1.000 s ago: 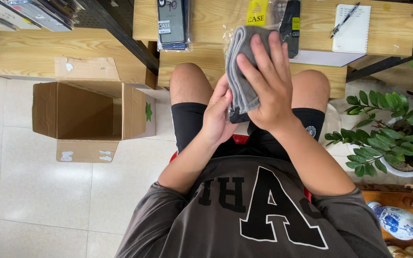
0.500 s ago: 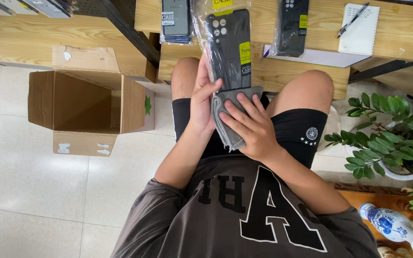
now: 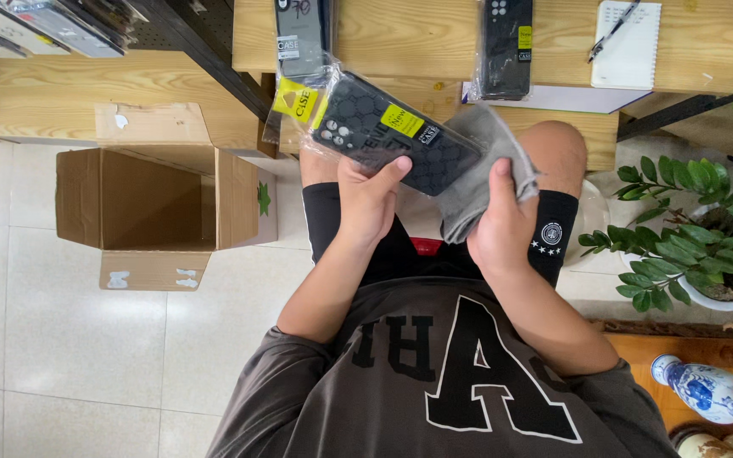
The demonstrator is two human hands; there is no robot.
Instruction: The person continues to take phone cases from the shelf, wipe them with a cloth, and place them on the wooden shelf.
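1. A black phone case (image 3: 396, 136), sealed in a clear plastic sleeve with yellow labels, is held tilted above the person's knees, in front of the wooden table (image 3: 434, 38).
2. The case is gripped from below by the left hand (image 3: 368, 199); the thumb is pressed on its face and the fingers are closed under its lower edge, with the forearm raised from the lap.
3. A grey cloth (image 3: 481, 165) is clutched in the right hand (image 3: 502, 225), whose fingers are closed around the bunched fabric; the cloth touches the right end of the case.
4. Both forearms are bent upward from a dark grey shirt with large black letters, and black shorts are seen below the hands.
5. On the table, two more packaged phone cases (image 3: 505, 47) are laid flat, and a white notepad (image 3: 628, 42) with a pen on it is set to the right.
6. An open cardboard box (image 3: 159, 199) is stood on the tiled floor to the left, well apart from the hands.
7. A green potted plant (image 3: 697, 229) is placed to the right, with a blue-and-white vase (image 3: 706, 394) near the lower right corner.
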